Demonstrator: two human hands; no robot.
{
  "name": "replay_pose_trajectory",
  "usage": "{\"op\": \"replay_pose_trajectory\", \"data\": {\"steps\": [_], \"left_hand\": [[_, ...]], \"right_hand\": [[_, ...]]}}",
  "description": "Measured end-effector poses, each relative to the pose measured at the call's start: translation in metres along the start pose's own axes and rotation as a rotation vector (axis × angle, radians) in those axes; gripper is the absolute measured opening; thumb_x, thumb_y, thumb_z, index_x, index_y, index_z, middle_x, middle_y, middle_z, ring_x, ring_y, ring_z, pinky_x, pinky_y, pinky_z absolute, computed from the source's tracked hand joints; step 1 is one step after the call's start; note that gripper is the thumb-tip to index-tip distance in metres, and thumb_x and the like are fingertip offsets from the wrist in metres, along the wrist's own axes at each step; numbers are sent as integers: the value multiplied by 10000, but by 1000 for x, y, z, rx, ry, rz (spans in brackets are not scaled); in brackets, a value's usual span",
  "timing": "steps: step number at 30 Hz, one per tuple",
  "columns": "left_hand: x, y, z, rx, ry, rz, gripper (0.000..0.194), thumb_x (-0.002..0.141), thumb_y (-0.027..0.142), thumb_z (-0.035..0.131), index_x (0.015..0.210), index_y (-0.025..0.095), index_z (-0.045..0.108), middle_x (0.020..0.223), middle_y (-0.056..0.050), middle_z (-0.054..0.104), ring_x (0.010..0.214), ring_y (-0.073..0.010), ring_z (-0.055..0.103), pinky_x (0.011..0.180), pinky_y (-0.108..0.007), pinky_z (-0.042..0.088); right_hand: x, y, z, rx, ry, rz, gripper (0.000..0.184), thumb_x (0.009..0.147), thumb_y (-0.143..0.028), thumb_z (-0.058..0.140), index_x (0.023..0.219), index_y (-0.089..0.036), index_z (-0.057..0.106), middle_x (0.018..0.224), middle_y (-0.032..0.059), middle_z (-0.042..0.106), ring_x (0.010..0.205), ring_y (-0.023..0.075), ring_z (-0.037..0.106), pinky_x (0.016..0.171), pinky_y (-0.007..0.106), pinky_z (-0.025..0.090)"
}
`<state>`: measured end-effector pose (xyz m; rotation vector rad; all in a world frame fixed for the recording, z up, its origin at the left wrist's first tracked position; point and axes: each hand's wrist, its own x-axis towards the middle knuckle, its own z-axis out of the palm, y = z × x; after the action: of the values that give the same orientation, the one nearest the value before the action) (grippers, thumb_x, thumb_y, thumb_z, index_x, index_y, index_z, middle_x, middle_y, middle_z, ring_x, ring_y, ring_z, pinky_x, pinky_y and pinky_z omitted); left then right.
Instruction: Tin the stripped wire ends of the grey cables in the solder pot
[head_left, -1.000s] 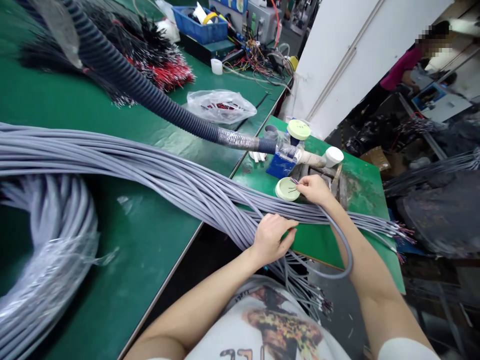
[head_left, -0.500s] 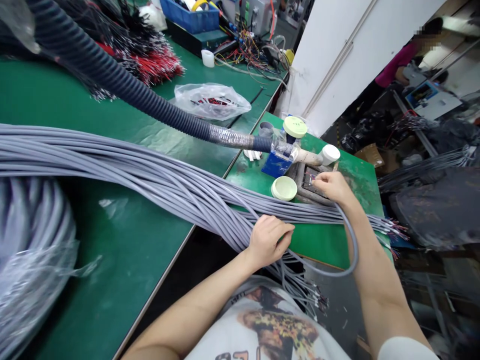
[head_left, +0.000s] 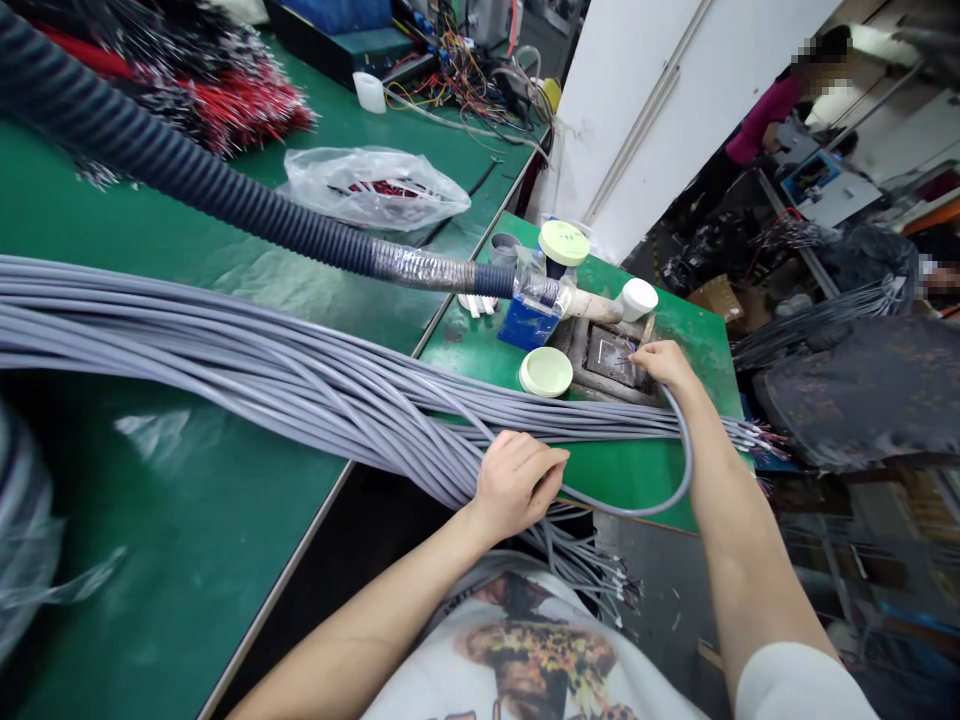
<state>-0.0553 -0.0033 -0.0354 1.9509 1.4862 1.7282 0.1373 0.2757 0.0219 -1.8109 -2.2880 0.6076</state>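
Right hand (head_left: 664, 365) has moved from the green lid (head_left: 545, 372) to the metal tray (head_left: 611, 358), pinching the end of a gray cable (head_left: 688, 465) there; left hand (head_left: 517, 485) curls closed on the cable bundle (head_left: 300, 370).

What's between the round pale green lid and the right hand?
In the head view, a dark metal fixture with a square recess sits between the pale green lid and the right hand. The grey cable bundle runs just below them.
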Motion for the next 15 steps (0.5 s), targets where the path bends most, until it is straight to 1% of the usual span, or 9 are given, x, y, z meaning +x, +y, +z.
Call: {"op": "replay_pose_trajectory", "data": {"steps": [2, 6, 9, 12, 15], "left_hand": [[0, 0, 0, 3, 1, 3, 215, 799, 101, 589, 986, 205, 596, 774, -21, 699, 689, -145, 611, 687, -312, 395], [0, 0, 0, 16, -8, 3, 200, 806, 113, 585, 983, 206, 596, 772, -18, 699, 685, -140, 609, 686, -312, 393], [-1, -1, 1, 23, -13, 2, 192, 810, 115, 581, 979, 205, 597, 765, -16, 695, 686, -138, 606, 686, -313, 392], [-1, -1, 1, 27, -15, 2, 200, 802, 107, 590, 978, 201, 593, 760, -11, 689, 693, -137, 601, 692, -314, 389], [-1, 0, 3, 41, -22, 4, 184, 808, 116, 587, 971, 198, 595, 749, -9, 681, 688, -135, 592, 689, -313, 383]], "right_hand": [[4, 2, 2, -8, -3, 9, 287, 625, -370, 608, 524, -105, 651, 417, -12, 466, 449, 97, 396, 479, 264, 279], [10, 4, 6, -12, -8, 19, 256, 616, -340, 607, 569, -98, 677, 449, 3, 513, 464, 109, 428, 489, 266, 298], [9, 2, 4, -5, -10, 12, 254, 618, -340, 615, 570, -98, 674, 466, 11, 529, 479, 117, 447, 501, 271, 309], [-3, -8, -5, 14, -2, -20, 285, 641, -373, 612, 558, -103, 653, 480, 8, 522, 492, 113, 440, 512, 269, 309], [-26, -31, -15, 52, -21, -86, 303, 676, -402, 598, 584, -116, 641, 515, -3, 520, 506, 100, 422, 506, 250, 298]]}}
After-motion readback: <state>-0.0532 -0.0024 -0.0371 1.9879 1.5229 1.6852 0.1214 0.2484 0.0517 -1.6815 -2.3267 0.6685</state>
